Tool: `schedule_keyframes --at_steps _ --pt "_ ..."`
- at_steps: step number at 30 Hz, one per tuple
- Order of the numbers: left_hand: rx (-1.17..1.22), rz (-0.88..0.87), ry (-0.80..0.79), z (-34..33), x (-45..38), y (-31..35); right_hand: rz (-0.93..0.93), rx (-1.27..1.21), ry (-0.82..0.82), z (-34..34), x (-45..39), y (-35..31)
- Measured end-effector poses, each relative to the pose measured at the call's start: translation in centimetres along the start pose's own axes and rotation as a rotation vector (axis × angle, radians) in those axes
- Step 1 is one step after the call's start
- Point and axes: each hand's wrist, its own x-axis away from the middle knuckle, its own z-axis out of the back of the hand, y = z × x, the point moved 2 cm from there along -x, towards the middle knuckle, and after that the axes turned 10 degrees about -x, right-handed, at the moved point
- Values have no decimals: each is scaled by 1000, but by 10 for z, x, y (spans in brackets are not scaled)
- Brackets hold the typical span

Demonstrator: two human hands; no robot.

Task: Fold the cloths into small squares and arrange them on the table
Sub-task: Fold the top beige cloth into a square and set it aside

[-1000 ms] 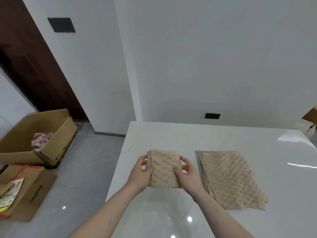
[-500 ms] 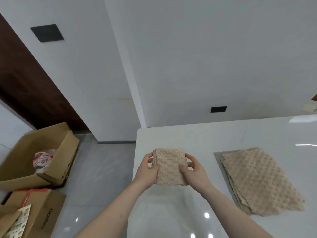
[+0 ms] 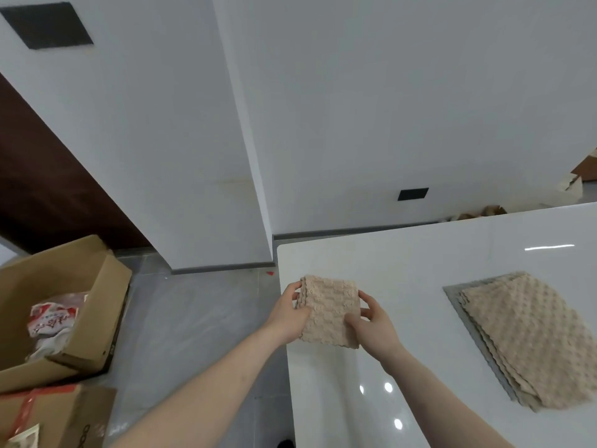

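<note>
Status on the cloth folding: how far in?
Early. No folded square lies on the table in view. In hand: one folded cloth, gripped by the left hand and right hand. Left: the stack of unfolded cloths.

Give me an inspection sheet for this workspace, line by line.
Surface: glossy white table, light glare spots.
Job's things: folded beige cloth held at the table's left edge; stack of unfolded cloths lying flat to the right.
Clutter: nothing seen on the table.
Hands: left hand and right hand both grip the folded cloth.
Cables: nothing seen.
Surroundings: open cardboard box on the grey floor, white wall behind.
</note>
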Motion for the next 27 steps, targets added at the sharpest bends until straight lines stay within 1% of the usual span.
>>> schedule_keyframes --at_steps 6,14,22,27 --pt "-72 13 -26 8 -34 2 -23 1 24 -16 -30 -2" --pt "-168 10 -49 12 -106 16 -49 10 53 -23 -91 -12" --pt "-275 -26 -48 19 -183 25 -28 49 80 -39 -163 -16" --pt "-269 -31 -38 18 -220 20 14 85 67 -52 -198 -11"
